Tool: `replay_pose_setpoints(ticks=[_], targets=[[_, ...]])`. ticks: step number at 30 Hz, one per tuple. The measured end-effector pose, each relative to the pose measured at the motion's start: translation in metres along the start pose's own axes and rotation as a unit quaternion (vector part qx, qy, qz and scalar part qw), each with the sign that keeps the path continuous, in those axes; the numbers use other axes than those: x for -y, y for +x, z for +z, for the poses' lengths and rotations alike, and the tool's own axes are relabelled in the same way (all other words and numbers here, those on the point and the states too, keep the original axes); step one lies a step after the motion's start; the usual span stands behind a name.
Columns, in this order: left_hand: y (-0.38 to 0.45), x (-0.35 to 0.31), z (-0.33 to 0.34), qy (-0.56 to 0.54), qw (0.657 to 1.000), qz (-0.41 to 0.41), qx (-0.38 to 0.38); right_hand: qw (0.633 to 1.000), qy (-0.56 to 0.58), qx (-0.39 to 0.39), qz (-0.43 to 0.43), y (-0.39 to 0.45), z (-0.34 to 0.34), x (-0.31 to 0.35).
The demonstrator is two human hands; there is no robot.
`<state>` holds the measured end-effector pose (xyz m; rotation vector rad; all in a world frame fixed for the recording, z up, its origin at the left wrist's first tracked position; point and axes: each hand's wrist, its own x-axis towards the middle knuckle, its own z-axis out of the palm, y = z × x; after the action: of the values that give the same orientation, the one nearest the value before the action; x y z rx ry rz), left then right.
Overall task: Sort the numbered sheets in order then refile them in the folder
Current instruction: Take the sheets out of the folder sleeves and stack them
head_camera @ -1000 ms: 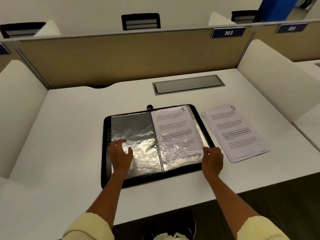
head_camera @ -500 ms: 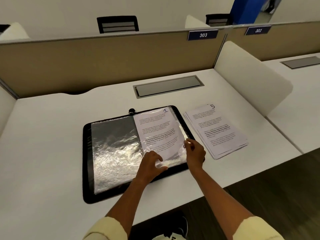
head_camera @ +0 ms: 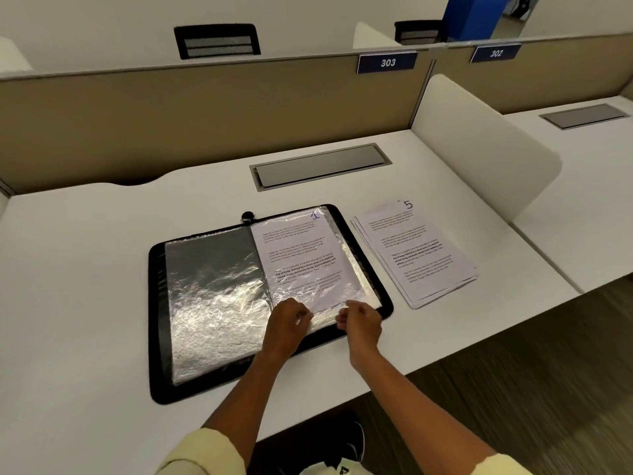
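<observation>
Left hand (head_camera: 287,320) and right hand (head_camera: 360,320) both sit at the near edge of the folder's (head_camera: 157,323) right page, fingers curled and pinching the bottom of the plastic sleeve (head_camera: 356,275) that holds sheet 1 (head_camera: 298,258). Exact finger contact is blurry, but both look gripped on the sleeve edge.

Change: a second ago the left hand lay flat on the empty left sleeve (head_camera: 212,296) and the right was at the folder's right rim; half a second ago both were closing in. Now they meet at the sleeve bottom, close together. Likely seating sheet 1 or starting a page turn — can't tell which.

Sheet 1 is filed; folder lies open on the desk (head_camera: 85,269). The loose stack (head_camera: 416,255), top sheet marked 5, sits just right of the folder, not touching, unmoved. Refiling barely begun. View has shifted right versus earlier.
</observation>
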<state>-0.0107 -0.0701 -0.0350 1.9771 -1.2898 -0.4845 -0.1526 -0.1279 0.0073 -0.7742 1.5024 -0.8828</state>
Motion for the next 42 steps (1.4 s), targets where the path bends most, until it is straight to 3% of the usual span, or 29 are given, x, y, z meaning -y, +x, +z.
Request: replay_pose_setpoints(ticks=[4, 11, 17, 25, 42], targets=[[-0.002, 0.001, 0.005, 0.003, 1.000, 0.013, -0.016, 0.994, 0.047, 0.058, 0.075, -0.013, 0.016, -0.016], [-0.008, 0.007, 0.008, -0.005, 0.999, 0.014, -0.033, 0.981, 0.120, 0.021, 0.153, -0.002, 0.026, -0.016], [-0.020, 0.006, 0.011, -0.031, 0.997, 0.006, -0.072, 0.987, 0.052, 0.028, 0.150, 0.011, 0.028, -0.013], [-0.030, 0.019, 0.008, -0.068, 0.995, -0.017, -0.071, 0.983, 0.060, 0.083, 0.151, 0.022, 0.035, -0.011], [-0.036, 0.002, 0.012, 0.009, 0.996, -0.063, -0.058, 0.988, -0.050, 0.088, 0.114, 0.018, -0.012, -0.027]])
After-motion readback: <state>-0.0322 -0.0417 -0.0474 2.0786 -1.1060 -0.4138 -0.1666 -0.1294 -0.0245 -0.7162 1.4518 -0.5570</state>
